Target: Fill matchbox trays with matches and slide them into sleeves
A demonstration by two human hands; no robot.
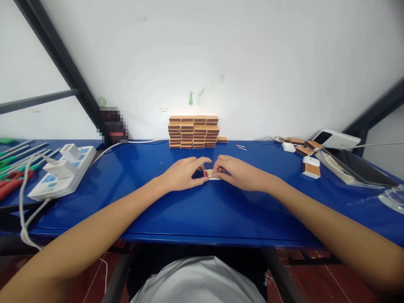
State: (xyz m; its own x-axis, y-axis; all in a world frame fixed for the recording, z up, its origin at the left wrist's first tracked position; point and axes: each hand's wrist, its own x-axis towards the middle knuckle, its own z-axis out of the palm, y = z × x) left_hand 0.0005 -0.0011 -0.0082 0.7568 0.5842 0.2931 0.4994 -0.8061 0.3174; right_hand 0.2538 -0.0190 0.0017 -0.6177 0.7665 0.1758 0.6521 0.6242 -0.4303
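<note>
A small white matchbox tray (216, 179) lies on the blue table, with red-tipped matches (209, 173) inside, heads toward the left. My left hand (184, 173) is around the tray's left end, thumb along the near side and a fingertip at the far side; its index finger is lifted off. At the right end my right hand (235, 171) has its fingers curled together on the matches, hiding their plain ends. Behind the hands rises a stack of closed matchboxes (193, 132), several rows high, against the wall.
One matchbox (221, 139) lies right of the stack, near loose matches (241, 147). Far right are scattered matchboxes (312, 170), a white device (336, 139) and a plastic packet (336, 166). At left are a power strip (63, 179) with cables and green-and-red-handled tools (19, 174).
</note>
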